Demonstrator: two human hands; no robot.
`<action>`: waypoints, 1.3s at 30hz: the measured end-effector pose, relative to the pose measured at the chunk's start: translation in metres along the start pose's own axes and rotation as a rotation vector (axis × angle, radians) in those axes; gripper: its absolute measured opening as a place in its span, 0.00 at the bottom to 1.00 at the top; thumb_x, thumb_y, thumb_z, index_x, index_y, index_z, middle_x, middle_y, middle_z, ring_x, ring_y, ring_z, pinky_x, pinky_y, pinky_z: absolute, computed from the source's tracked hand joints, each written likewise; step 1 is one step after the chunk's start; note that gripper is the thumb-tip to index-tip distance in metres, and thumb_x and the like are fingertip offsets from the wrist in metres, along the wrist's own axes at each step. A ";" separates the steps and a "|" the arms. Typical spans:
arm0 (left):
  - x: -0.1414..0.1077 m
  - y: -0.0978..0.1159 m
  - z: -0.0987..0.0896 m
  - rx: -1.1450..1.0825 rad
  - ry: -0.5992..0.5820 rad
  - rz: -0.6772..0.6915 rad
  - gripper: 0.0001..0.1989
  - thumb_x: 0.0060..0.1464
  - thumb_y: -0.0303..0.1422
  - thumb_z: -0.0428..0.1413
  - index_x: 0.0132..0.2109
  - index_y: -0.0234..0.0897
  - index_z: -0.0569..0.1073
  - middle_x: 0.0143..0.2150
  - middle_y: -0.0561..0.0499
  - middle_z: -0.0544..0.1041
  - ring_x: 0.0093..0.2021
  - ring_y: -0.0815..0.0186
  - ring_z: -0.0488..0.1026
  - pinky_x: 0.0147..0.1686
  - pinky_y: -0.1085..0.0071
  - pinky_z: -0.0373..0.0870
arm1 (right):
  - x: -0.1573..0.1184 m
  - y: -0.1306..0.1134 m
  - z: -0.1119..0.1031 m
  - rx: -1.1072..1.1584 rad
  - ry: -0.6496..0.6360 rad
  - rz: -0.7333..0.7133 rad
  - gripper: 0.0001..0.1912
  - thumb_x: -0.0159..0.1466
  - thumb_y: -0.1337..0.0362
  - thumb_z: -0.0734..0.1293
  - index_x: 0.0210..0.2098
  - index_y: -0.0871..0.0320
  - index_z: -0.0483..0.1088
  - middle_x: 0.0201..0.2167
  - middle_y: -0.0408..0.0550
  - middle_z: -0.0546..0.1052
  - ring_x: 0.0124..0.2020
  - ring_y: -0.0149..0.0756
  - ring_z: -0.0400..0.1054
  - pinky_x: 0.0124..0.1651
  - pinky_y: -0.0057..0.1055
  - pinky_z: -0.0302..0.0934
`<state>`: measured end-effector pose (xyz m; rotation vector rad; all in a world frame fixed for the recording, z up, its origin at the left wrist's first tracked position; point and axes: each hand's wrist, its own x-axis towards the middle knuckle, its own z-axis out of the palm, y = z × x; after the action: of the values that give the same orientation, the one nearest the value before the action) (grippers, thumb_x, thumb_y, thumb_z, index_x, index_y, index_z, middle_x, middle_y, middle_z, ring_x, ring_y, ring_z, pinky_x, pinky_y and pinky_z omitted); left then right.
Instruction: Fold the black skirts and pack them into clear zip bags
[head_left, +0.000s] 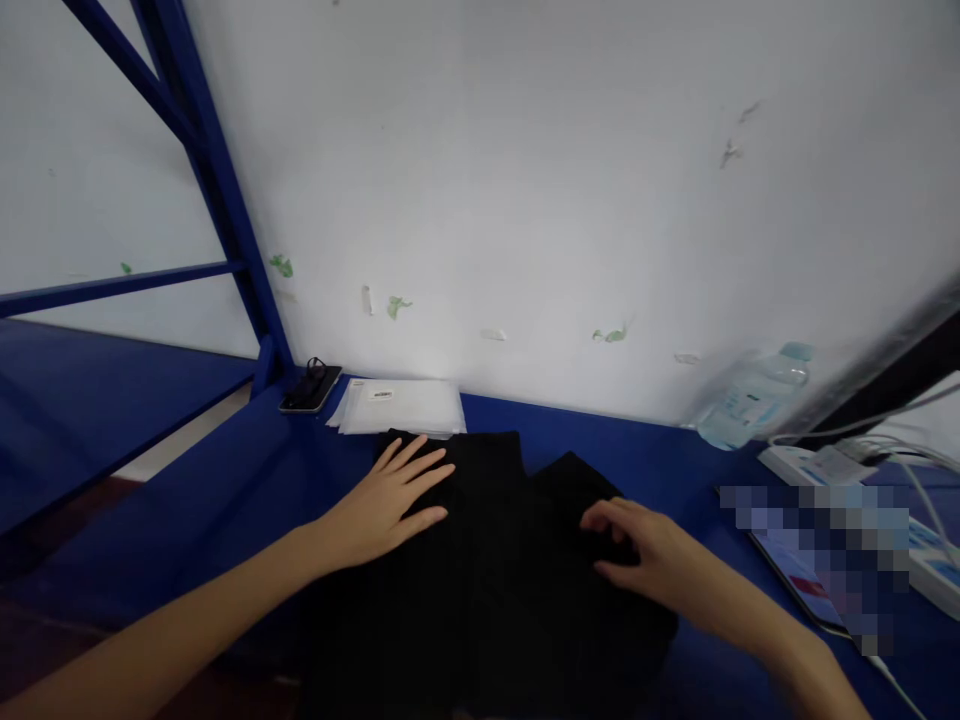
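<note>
Black cloth (487,600) is laid out on the blue bench (247,530), its long axis seemingly directed toward the wall (487,200). Its upper left part is covered by the left hand (394,500), flat with fingers spread; the angled right-side flap (566,490) is nearest the right hand (645,550), its curled fingers and thumb held apart, contact being uncertain.

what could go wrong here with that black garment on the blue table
The far edge of the black garment reaches the stack of plastic bags, so pushing it forward might shift them. The right forearm is near the phone on the right and its cable; a wide sweep might knock or snag them.
</note>
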<state>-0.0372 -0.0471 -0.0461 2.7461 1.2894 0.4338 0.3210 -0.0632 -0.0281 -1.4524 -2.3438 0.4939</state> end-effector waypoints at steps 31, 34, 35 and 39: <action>0.008 -0.019 0.022 0.047 -0.108 -0.008 0.34 0.63 0.55 0.43 0.70 0.47 0.50 0.71 0.47 0.54 0.71 0.51 0.44 0.67 0.48 0.40 | -0.007 0.011 0.065 -0.221 0.161 0.060 0.40 0.61 0.40 0.62 0.67 0.50 0.54 0.68 0.53 0.57 0.69 0.52 0.44 0.64 0.56 0.51; 0.013 -0.022 0.023 0.044 -0.112 -0.010 0.34 0.63 0.56 0.43 0.70 0.46 0.51 0.71 0.47 0.54 0.71 0.51 0.45 0.67 0.49 0.39 | -0.005 0.008 0.068 -0.238 0.182 0.069 0.35 0.65 0.42 0.58 0.66 0.50 0.55 0.68 0.51 0.57 0.70 0.49 0.44 0.64 0.54 0.51; 0.014 -0.023 0.023 0.043 -0.107 -0.008 0.34 0.63 0.56 0.43 0.70 0.46 0.52 0.71 0.47 0.55 0.71 0.51 0.45 0.67 0.49 0.39 | -0.004 0.007 0.068 -0.246 0.180 0.072 0.34 0.66 0.43 0.57 0.66 0.50 0.55 0.68 0.51 0.57 0.70 0.48 0.44 0.64 0.53 0.51; 0.015 -0.027 0.026 0.043 -0.079 0.000 0.34 0.63 0.55 0.43 0.70 0.47 0.52 0.71 0.47 0.55 0.71 0.51 0.47 0.67 0.49 0.40 | -0.002 0.002 0.066 -0.274 0.150 0.082 0.34 0.67 0.43 0.55 0.67 0.51 0.54 0.69 0.52 0.55 0.70 0.48 0.42 0.65 0.53 0.49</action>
<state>-0.0405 -0.0173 -0.0723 2.7675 1.2953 0.2983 0.2927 -0.0718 -0.0877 -1.6473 -2.3079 0.0797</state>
